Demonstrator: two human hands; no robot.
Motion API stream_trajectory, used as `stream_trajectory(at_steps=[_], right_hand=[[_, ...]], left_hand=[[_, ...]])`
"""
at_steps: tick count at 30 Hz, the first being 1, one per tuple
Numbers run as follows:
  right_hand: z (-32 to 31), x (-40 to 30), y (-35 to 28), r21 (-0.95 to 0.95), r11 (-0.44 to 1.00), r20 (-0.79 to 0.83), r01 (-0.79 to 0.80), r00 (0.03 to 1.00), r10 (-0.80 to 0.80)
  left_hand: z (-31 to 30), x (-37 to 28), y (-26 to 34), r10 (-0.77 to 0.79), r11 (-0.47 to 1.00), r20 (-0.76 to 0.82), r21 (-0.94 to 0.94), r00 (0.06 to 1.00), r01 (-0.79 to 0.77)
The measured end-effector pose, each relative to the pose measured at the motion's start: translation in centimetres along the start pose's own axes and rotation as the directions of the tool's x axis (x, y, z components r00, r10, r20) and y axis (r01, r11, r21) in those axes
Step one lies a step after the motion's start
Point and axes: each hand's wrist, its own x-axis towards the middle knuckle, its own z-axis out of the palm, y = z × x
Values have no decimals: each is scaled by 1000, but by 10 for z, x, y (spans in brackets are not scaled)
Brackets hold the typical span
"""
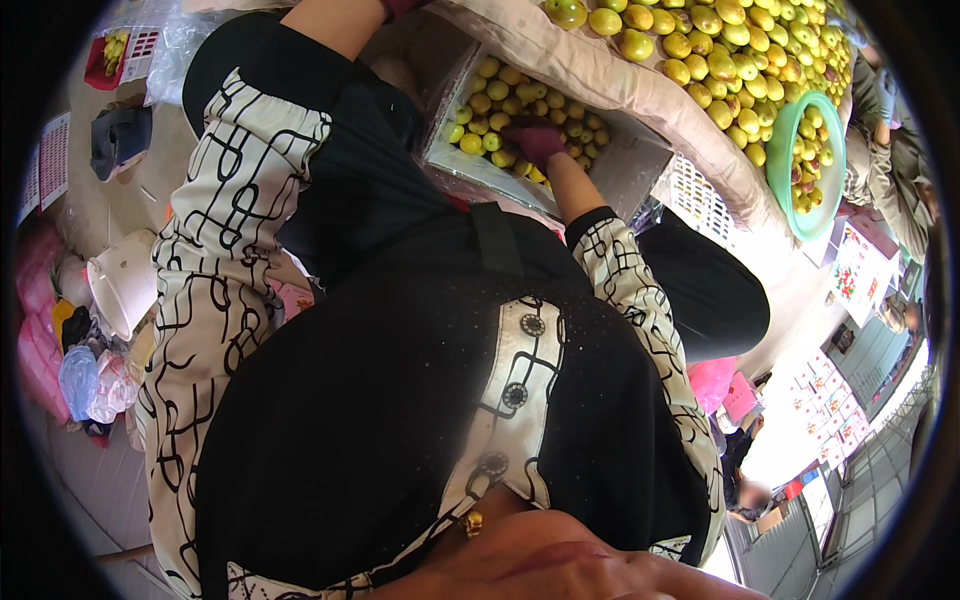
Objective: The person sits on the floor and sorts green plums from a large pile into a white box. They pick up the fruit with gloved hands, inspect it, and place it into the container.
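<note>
My right hand [536,141], in a maroon glove, reaches down among round yellow-green fruits that look like jujubes [472,143] in a lined box [630,146]. Its fingertips are dark and partly hidden among the fruits, so a grip cannot be made out. The left arm stretches to the top edge, where only the cuff of a maroon glove shows; the left hand itself is out of view. Beyond the box, a large heap of similar fruits [720,64], some with brown patches, lies on a surface edged with a padded cloth roll [600,82].
A green plastic basin [780,150] of fruits stands at the heap's right side. Near it are a person's gloved hand [886,97] and sleeve. A white perforated crate [697,196] sits beside my box. At left are a white bucket [124,281], plastic bags [79,379] and a red crate [97,64].
</note>
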Motion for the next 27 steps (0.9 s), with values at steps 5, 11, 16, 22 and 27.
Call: stream_trajectory(at_steps=[5, 11, 16, 22, 27], right_hand=[[6, -8, -10, -105, 994, -132, -24, 991, 10], [-19, -19, -34, -565, 825, 89, 16, 995, 41], [-2, -15, -21, -586, 809, 187, -36, 966, 178], [14, -25, -20, 8, 939, 54, -344, 938, 343], [13, -18, -21, -303, 921, 35, -243, 964, 265]], left_hand=[[1, 0, 2, -3, 1000, -9, 11, 1000, 3], [-1, -2, 3, -13, 1000, -6, 12, 1000, 13], [0, -1, 2, -16, 1000, -5, 6, 1000, 16], [0, -1, 2, -25, 999, 0, 21, 1000, 25], [0, -1, 2, -18, 999, 3, 40, 1000, 18]])
